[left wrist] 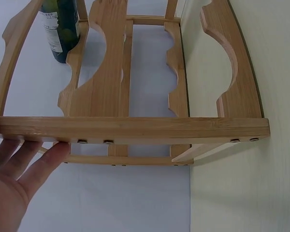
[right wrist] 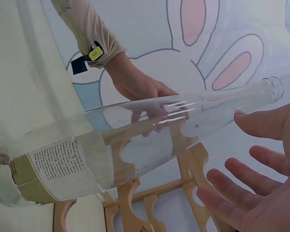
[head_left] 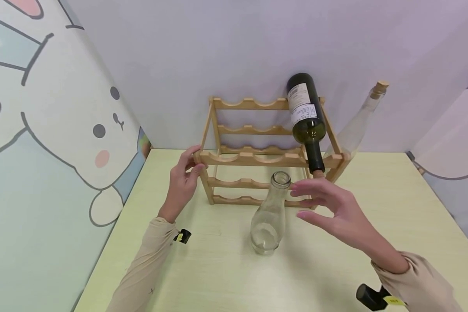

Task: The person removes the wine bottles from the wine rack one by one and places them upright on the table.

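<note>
Bottle [head_left: 268, 214] nearest us may topple if our spread right hand [head_left: 341, 212] knocks it; our left hand [head_left: 182, 184] grips the rack [head_left: 253, 160].

I wear plain beige cloth sleeves [head_left: 142, 264]; my flat bench [head_left: 210, 277] is pale yellow-green, the slatted wooden rack [head_left: 243, 159] honey-tan. The open-mouthed, colourless glass bottle [head_left: 268, 219] bears a white-and-olive paper label [right wrist: 58, 164] with dark print; the dark-green glass bottle [head_left: 310, 130], white labels [head_left: 301, 104].
</note>
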`<state>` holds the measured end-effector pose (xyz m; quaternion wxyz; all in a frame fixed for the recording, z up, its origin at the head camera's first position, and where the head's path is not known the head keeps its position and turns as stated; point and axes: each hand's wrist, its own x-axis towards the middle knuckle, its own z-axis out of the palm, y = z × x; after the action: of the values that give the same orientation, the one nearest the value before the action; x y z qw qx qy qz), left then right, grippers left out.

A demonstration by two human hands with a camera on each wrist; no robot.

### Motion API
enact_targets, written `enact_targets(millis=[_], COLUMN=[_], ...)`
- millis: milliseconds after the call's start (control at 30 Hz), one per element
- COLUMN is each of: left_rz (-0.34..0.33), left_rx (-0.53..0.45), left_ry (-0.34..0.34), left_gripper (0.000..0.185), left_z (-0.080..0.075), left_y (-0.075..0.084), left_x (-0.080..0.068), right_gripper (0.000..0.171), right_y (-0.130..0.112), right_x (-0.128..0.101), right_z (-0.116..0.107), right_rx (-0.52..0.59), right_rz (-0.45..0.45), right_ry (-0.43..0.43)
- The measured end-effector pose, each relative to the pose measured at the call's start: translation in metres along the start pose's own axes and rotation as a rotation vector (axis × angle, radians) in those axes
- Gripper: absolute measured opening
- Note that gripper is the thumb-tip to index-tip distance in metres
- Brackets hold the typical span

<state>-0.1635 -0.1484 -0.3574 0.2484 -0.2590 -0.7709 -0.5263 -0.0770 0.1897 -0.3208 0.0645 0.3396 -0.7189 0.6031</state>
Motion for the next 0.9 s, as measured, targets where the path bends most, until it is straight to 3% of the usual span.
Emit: enact_targets(millis=[400,633,733,900], left_rz=[0.007,-0.002,-0.002,0.018], left_rx=[-0.022,-0.033,-0.038,-0.033], left_ry=[0.006,0.016,0.018,0.015], left_gripper=[0.042,0.048,0.048,0.043], left_z=[0.000,0.002,0.002,0.002], left_y=[-0.003,-0.034,-0.031,-0.010], left_x=[-0.001,-0.005,-0.005,-0.002], right_gripper=[0.063,0.068,0.068,0.061], right_y=[0.003,0.009,0.012,0.015], right_x=[0.011,0.015,0.017,0.018], right_z=[0.010,0.018,0.025,0.033], right_rx=[-0.102,-0.110,-0.061,-0.001], right_rz=[0.092,0.149,0.136,0.086], right_ry=[-0.055,-0.070,-0.072,-0.054])
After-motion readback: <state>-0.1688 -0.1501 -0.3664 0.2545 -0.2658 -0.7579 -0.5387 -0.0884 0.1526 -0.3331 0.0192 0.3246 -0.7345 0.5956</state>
